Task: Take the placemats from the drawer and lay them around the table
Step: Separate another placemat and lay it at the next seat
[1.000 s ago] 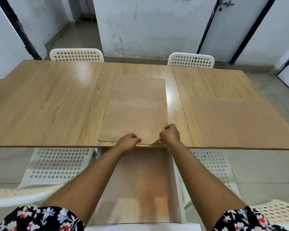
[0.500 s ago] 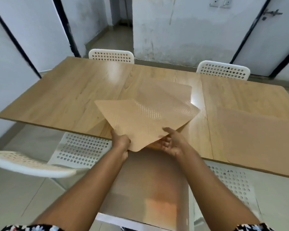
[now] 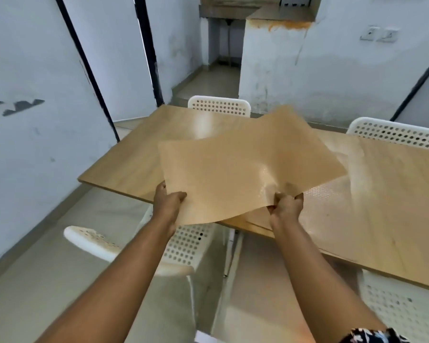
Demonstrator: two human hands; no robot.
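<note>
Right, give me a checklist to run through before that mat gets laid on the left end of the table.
1. Left hand grips the lifted placemat at its near left corner: ok.
2. Right hand grips its near edge: ok.
3. Mat is flat enough to lay: not ok, it bows and curls in the air.
4. Left end of the table is bare wood, free for a mat: ok.
5. Only one mat is in the hands: cannot tell, the sheet hides its underside.
6. Second placemat lies on the table under the right hand, clear of the target spot: ok.
</note>
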